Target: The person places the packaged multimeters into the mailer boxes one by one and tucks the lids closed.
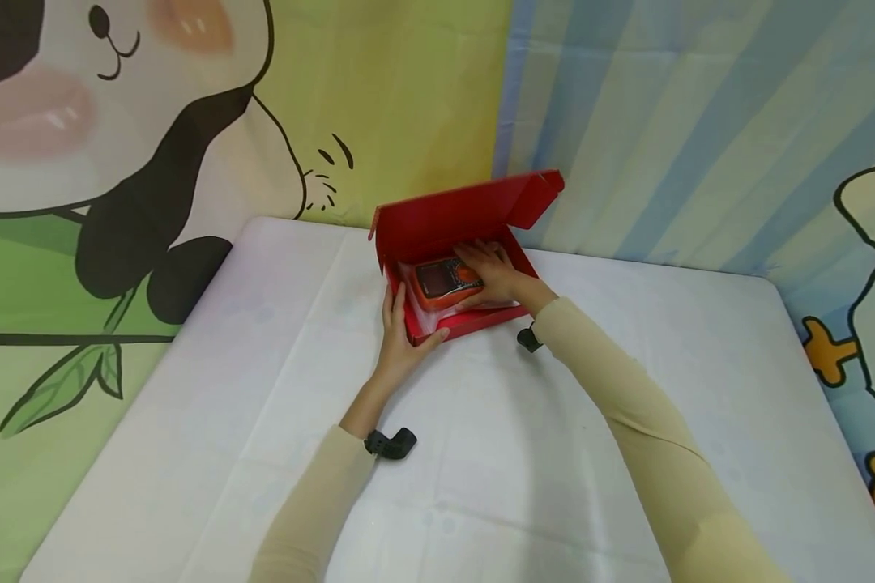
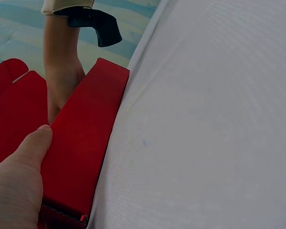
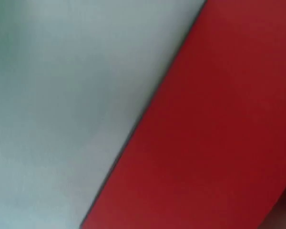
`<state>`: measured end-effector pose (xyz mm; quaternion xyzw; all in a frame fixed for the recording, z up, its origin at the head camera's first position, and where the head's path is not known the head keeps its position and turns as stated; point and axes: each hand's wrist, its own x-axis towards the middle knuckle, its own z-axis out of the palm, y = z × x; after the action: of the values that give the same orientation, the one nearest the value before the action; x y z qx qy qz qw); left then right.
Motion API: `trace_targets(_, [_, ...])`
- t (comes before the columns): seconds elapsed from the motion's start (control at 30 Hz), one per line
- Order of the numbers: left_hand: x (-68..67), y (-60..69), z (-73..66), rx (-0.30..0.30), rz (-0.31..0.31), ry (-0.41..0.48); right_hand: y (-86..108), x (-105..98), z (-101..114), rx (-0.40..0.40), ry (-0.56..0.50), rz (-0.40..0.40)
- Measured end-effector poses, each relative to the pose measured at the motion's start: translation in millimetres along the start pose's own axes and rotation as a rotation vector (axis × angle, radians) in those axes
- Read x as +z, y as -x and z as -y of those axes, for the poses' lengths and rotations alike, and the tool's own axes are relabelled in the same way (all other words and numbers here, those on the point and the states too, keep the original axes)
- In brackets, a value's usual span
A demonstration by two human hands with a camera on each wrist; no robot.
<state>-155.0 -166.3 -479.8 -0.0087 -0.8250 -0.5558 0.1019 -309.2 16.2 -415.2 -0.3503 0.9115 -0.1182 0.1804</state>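
An open red cardboard box (image 1: 474,321) stands near the back of the white table, its lid (image 1: 452,212) raised behind it. Inside lies an orange multimeter (image 1: 426,298) with a dark screen, on clear plastic wrapping (image 1: 424,319). My right hand (image 1: 490,271) reaches into the box and grips the meter's right end, fingers on the far side and thumb on the near side. With my left hand (image 1: 403,340) I hold the box's front left corner; the thumb (image 2: 37,140) lies over the front wall's top edge. The right wrist view shows mostly the box's front wall (image 3: 205,124).
A white cloth (image 1: 437,486) covers the table. Behind it hangs a printed cloth backdrop (image 1: 423,97) with cartoon animals, close to the raised lid. Each wrist wears a black camera band (image 1: 391,444).
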Motion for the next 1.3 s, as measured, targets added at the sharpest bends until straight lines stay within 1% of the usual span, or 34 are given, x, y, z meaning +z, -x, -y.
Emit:
trace_targets(0.17, [1.2,1.4,0.3,0.004,-0.002,-0.001,6.3,2,1,0.008,0.023,-0.037])
trace_targets(0.4, [1.3,1.0,1.6,0.007,-0.012,0.009,13.4,6,4,0.03,-0.001,-0.074])
trace_targets(0.6, [2.4,2.0,2.9,-0.001,0.009,0.009,20.0,11,2,0.041,-0.042,-0.091])
trace_targets(0.7, [0.6,2.4,2.4,0.004,0.009,0.004,23.8,11,1,-0.001,-0.101,-0.117])
trace_targets(0.83, [-2.1,0.6,1.0,0.012,0.006,-0.002,28.2,8,-2,-0.081,-0.223,-0.175])
trace_targets(0.93, [-2.5,-1.0,0.7,0.005,0.006,-0.014,31.8,7,-6,-0.131,-0.3,-0.203])
trace_targets(1.03, [-2.0,-1.3,0.7,-0.004,0.006,-0.02,36.6,8,-10,-0.163,-0.363,-0.222])
trace_targets(1.13, [-0.8,-0.7,1.0,-0.014,0.007,-0.016,41.7,9,-13,-0.168,-0.417,-0.247])
trace_targets(1.3, [0.4,0.4,1.7,-0.03,0.007,-0.009,50.1,11,-14,-0.127,-0.467,-0.276])
